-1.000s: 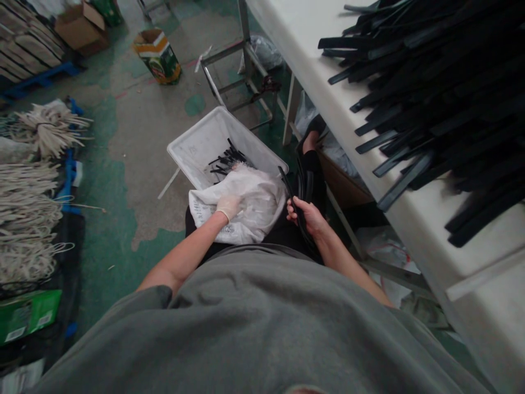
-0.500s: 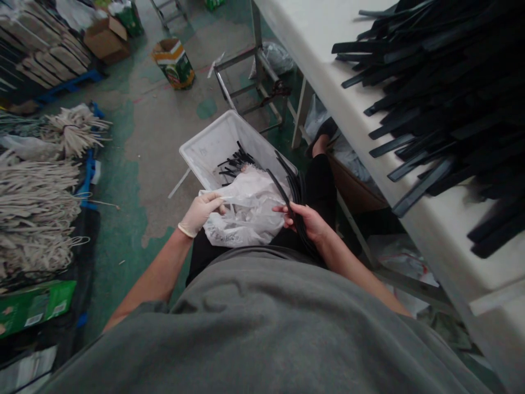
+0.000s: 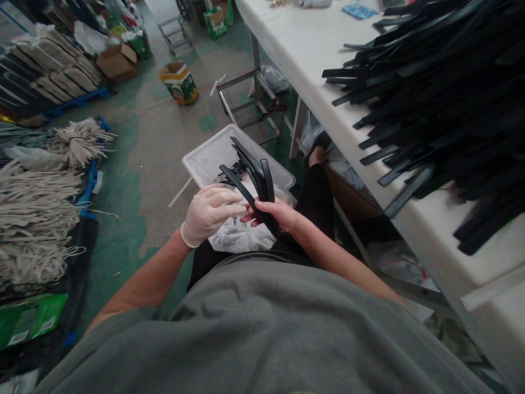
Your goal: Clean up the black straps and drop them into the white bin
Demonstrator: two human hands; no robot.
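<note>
Worn green-grey floor; white table at our right, heaped with dark strips. Our right hand clasps the black bundle, its upper ends over the white bin. Our gloved left hand just beside, fingers curled; whether it grips anything, we cannot tell. White bag beneath both hands.

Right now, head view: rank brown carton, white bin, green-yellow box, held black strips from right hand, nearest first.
1. Black strips, in right hand
2. White bin, front-left
3. Green-yellow box, floor beyond
4. Brown carton, far left
</note>
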